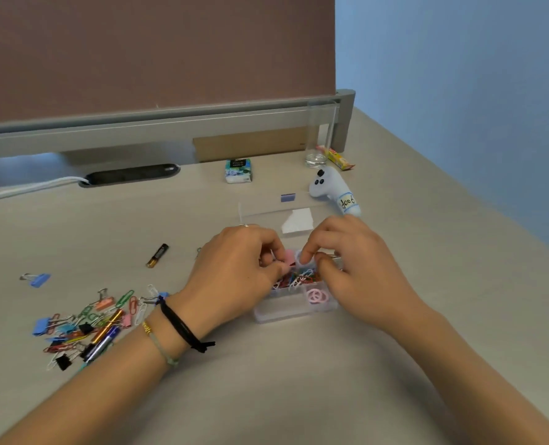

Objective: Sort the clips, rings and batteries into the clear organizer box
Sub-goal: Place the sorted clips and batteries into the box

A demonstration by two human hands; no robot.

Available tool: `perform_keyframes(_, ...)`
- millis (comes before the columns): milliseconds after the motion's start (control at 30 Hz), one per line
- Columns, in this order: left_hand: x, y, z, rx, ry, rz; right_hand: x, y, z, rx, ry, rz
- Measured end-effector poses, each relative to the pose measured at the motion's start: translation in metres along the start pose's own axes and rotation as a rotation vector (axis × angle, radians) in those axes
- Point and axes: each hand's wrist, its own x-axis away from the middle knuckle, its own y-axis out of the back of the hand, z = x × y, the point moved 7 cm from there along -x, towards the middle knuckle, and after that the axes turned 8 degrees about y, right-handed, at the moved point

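So the bench (299,380) has the clear organizer box (294,311) dead centre, lid open, both hands working over its back compartments. Left hand (234,271) fingers look pinched on a pink binder clip (288,256), right hand (353,268) fingers are curled on a pale ring (306,259), I think, it's half hidden. Best to drop each straight into its own compartment, keeping clear of the paperclips (299,277). The loose pile (90,322) and a battery (157,255) wait left.

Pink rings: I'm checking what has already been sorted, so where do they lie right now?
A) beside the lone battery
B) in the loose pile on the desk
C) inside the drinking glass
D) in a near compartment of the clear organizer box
D: the pink rings sit in a front compartment of the clear organizer box, just nearer than the section of coloured paper clips.
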Motion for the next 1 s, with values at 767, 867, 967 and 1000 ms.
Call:
perform_keyframes(767, 0.11, 0.117, 0.205, 0.161, 0.359, -0.185, -0.06, -0.148, 0.181, -0.034, 0.362, 0.429)
perform_keyframes(867, 0.111, 0.114, 0.21, 0.155, 0.381, -0.15, -0.064, -0.159, 0.188, 0.031, 0.408, 0.486)
perform_keyframes(967, 0.112, 0.113, 0.21, 0.155, 0.383, -0.142, -0.064, -0.169, 0.193, 0.085, 0.458, 0.574)
perform_keyframes(1000, 0.113, 0.113, 0.211, 0.157, 0.384, -0.145, -0.064, -0.171, 0.193, 0.093, 0.469, 0.587)
